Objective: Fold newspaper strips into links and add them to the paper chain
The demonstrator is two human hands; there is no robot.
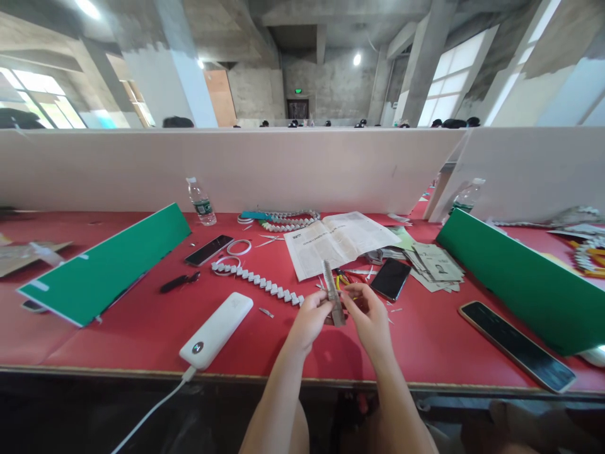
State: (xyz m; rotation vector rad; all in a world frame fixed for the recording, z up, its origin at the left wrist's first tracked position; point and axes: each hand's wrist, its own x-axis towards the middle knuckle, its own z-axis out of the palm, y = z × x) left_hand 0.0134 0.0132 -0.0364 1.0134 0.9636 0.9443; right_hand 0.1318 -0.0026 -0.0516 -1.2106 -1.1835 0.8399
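A narrow grey-brown strip (332, 287), seemingly of folded paper, stands tilted between my two hands above the red table. My left hand (311, 315) pinches it from the left, and my right hand (366, 312) has its fingers closed on its right edge. Left of my left hand lies a chain of white and grey folded pieces (269, 284), its right end close to my fingers. Behind my hands are a printed newspaper sheet (338, 239) and yellow-and-red-handled tools (343, 277), partly hidden by my fingers.
A white power bank (217, 328) with a cable, a phone (208, 250) and black pliers (179, 282) lie left. Right are a phone (391, 279), paper pieces (437, 265) and a larger phone (517, 343). Green boards (113, 265) stand on both sides; a bottle (202, 205) stands behind.
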